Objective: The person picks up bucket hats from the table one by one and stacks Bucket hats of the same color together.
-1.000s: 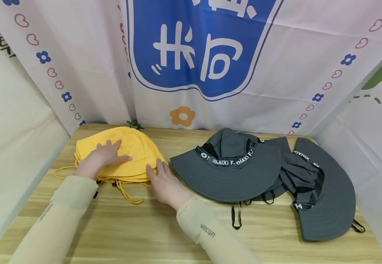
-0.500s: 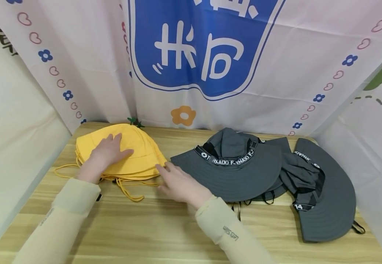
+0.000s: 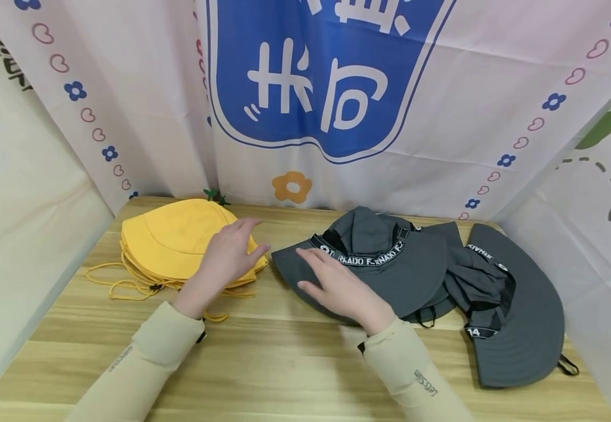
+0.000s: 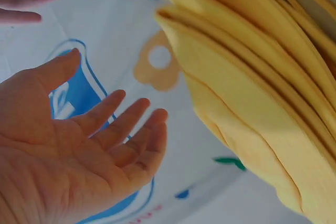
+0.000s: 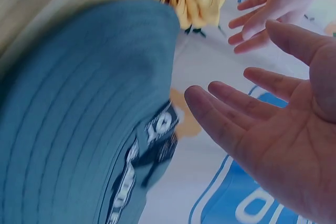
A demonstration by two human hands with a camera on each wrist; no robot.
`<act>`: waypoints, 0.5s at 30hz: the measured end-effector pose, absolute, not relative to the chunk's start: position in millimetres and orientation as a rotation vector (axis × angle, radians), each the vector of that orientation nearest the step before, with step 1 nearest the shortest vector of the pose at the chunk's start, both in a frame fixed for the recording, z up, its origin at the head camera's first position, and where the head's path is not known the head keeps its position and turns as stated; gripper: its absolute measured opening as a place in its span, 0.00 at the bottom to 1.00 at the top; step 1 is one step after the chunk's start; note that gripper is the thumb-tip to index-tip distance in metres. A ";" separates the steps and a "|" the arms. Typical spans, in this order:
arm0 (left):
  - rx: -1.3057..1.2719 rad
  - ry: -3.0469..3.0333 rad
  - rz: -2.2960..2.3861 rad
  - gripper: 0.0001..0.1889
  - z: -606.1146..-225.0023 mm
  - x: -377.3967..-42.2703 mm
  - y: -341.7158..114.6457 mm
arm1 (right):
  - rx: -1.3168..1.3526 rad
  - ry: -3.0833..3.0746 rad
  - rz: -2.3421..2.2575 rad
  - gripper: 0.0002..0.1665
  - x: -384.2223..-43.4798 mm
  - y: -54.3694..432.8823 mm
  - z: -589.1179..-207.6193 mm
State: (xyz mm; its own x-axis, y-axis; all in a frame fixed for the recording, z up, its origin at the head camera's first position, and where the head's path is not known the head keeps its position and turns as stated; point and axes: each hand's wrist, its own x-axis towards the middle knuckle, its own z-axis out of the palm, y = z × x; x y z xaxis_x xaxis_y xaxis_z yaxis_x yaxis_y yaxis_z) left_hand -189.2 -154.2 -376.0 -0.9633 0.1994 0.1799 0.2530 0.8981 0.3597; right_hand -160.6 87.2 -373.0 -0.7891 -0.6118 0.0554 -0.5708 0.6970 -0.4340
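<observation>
A stack of yellow hats (image 3: 178, 234), folded flat with thin cords hanging out, lies at the left of the table. My left hand (image 3: 223, 258) hovers over the stack's right side with fingers extended; the left wrist view shows its empty palm apart from the yellow cloth (image 4: 252, 98). Over the left brim of a dark grey hat (image 3: 389, 275) is my right hand (image 3: 344, 290), its fingers loosely spread. In the right wrist view that hand (image 5: 278, 129) holds nothing and stands clear of the grey brim (image 5: 89, 103).
Another dark grey hat (image 3: 526, 310) lies at the right, its crown against the first grey pile. A white printed cloth (image 3: 432, 176) hangs behind the wooden table (image 3: 263, 375). White side walls (image 3: 15, 234) bound the table.
Both hands have moved right: the left from the middle of the yellow stack to its right side, the right from the stack's edge to above the grey hat. The hats stay about where they were.
</observation>
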 end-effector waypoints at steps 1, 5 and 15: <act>-0.371 -2.917 -0.615 0.31 -376.8 -188.8 -149.4 | -0.973 2.818 -0.671 0.37 -162.8 92.2 -372.8; -0.430 -2.910 -0.719 0.30 -378.8 -186.6 -130.1 | -0.876 2.853 -0.700 0.38 -171.8 114.7 -369.3; -0.493 -3.052 -0.745 0.38 -386.1 -186.9 -91.5 | -0.551 2.926 -0.678 0.42 -194.4 170.1 -365.3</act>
